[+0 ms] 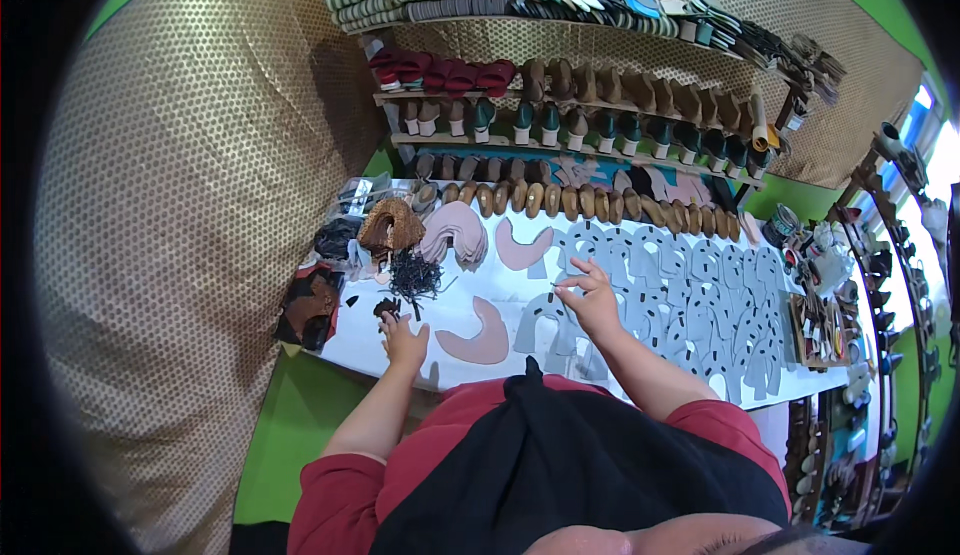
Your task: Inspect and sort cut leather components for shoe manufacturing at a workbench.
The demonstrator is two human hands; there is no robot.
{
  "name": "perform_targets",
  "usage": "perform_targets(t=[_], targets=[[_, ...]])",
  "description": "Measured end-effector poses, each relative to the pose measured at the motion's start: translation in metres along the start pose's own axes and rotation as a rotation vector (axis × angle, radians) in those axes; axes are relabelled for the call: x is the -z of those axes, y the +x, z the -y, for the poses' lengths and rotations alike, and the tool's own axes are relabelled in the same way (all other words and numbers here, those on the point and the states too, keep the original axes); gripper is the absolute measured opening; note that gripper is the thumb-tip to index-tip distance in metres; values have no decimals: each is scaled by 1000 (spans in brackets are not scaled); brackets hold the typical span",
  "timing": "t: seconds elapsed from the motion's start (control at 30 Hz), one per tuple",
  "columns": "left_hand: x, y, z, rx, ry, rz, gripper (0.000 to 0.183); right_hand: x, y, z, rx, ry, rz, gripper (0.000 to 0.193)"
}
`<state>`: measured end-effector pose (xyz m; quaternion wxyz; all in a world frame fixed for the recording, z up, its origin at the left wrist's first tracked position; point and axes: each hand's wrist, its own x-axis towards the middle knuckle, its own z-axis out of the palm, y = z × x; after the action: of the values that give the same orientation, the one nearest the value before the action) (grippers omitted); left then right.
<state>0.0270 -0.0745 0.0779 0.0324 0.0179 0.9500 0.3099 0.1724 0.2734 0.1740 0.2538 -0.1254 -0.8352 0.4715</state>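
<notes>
Left hand half-curled, fingertips at black bits — grip unclear. Right hand nearly pinched over grey pieces, hold unclear. Bits probably light, pliable — best pinched by edges.

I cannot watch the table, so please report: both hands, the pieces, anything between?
Left hand at dark bits, grip unclear. Right hand by grey pieces, hold unclear. Grey pieces spread on right of table. Pink piece between hands.

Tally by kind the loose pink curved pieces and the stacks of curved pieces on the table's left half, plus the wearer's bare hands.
Loose pink curved pieces: 2
Pink stack: 1
Brown stack: 1
Bare hands: 2
Total: 6
</notes>
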Motion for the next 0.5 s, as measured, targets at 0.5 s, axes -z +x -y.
perform_targets(t=[0.5], targets=[[-41, -2, 51, -252, 348, 162, 83, -157, -16, -70, 90, -265, 532, 13]])
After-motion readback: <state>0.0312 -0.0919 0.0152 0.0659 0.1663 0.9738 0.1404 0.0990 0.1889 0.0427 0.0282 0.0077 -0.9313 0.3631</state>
